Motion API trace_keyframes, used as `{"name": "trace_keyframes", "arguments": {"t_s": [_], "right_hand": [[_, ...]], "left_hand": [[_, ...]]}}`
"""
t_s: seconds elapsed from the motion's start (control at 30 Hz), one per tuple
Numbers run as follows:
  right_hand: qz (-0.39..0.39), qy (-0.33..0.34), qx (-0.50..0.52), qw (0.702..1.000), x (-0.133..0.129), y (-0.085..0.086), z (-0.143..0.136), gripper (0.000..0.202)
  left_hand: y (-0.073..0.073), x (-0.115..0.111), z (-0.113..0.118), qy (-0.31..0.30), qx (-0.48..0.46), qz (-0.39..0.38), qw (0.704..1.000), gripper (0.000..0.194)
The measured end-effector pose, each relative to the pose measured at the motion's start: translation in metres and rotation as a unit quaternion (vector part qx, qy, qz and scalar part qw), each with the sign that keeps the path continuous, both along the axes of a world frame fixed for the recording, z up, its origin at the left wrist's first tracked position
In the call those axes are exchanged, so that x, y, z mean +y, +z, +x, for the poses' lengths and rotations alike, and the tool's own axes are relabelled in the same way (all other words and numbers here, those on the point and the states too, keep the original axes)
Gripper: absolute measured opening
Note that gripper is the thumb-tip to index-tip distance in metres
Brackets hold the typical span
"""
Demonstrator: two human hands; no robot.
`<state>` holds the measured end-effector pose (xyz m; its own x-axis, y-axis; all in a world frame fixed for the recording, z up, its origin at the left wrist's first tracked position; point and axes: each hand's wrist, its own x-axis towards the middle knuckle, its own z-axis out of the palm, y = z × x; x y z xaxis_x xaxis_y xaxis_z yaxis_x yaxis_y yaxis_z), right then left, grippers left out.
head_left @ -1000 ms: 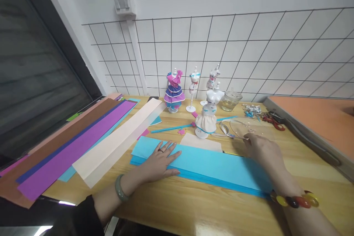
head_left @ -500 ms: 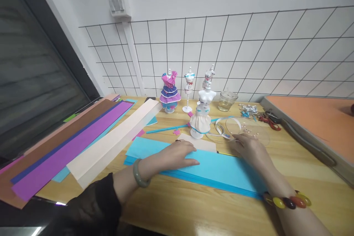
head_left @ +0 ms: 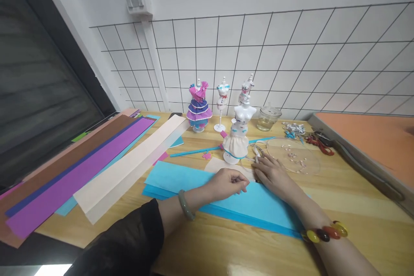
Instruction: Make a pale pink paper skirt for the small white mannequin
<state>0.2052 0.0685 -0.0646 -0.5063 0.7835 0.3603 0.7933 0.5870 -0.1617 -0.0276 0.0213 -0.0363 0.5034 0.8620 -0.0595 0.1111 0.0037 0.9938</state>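
Observation:
My left hand (head_left: pixel 228 184) hovers over a folded stack of bright blue crepe paper (head_left: pixel 181 177), its fingers curled in with the tips pressed together. Whatever may be between those fingertips is hidden. My right hand (head_left: pixel 274 176) lies palm down with fingers outstretched at the back edge of the blue paper. Its fingertips reach a loosely coiled white ribbon (head_left: pixel 256 153). Just beyond stands a white mini dress form (head_left: pixel 244 114) in a cream gathered skirt (head_left: pixel 236 145) with a blue hem. A pale paper piece (head_left: pixel 215 164) lies between its base and the blue stack.
Long paper strips, including cream (head_left: pixel 136 159) and purple (head_left: pixel 87 172), cover the left side. Behind stand a dressed form (head_left: pixel 199 110), a slim form (head_left: pixel 222 99) and a glass jar (head_left: pixel 269 117). Rightward lie a clear disc with beads (head_left: pixel 291 155), scissors (head_left: pixel 320 144) and an orange-topped board (head_left: pixel 371 138).
My left hand has risen from the blue paper, moved right and curled its fingers. My right hand has shifted left, and the white ribbon loop by the disc is now bunched near its fingertips.

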Motion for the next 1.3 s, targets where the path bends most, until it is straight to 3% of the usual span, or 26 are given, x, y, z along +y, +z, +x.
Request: {"name": "trace_keyframes", "arguments": {"t_s": [0.2, 0.33, 0.53, 0.6, 0.67, 0.87, 1.1, 1.3], "right_hand": [[-0.005, 0.005, 0.013, 1.000, 0.002, 0.002, 0.000, 0.038], [0.026, -0.030, 0.051, 0.998, -0.001, 0.006, 0.009, 0.040], [0.117, -0.056, 0.155, 0.979, -0.025, 0.034, 0.019, 0.034], [0.177, -0.022, 0.208, 0.962, -0.038, 0.046, 0.013, 0.029], [0.216, 0.025, 0.227, 0.949, -0.049, 0.054, 0.002, 0.036], [0.226, 0.144, 0.194, 0.943, -0.062, 0.056, -0.028, 0.052], [0.218, 0.170, 0.194, 0.941, -0.065, 0.054, -0.040, 0.047], [0.218, 0.155, 0.209, 0.941, -0.068, 0.057, -0.045, 0.041]], "left_hand": [[-0.004, -0.001, 0.003, 0.010, -0.044, -0.046, 0.998, 0.032], [-0.005, -0.003, 0.003, 0.014, -0.061, -0.052, 0.997, 0.033], [0.000, -0.005, 0.004, 0.029, -0.113, -0.061, 0.991, 0.045], [0.007, -0.008, 0.004, 0.046, -0.131, -0.055, 0.989, 0.051], [0.016, -0.011, 0.004, 0.071, -0.151, -0.045, 0.985, 0.055], [0.039, -0.015, -0.001, 0.104, -0.247, -0.006, 0.963, 0.053], [0.047, -0.011, -0.007, 0.012, -0.322, -0.114, 0.940, 0.041], [0.049, -0.013, -0.010, -0.058, -0.330, -0.132, 0.933, 0.034]]}}
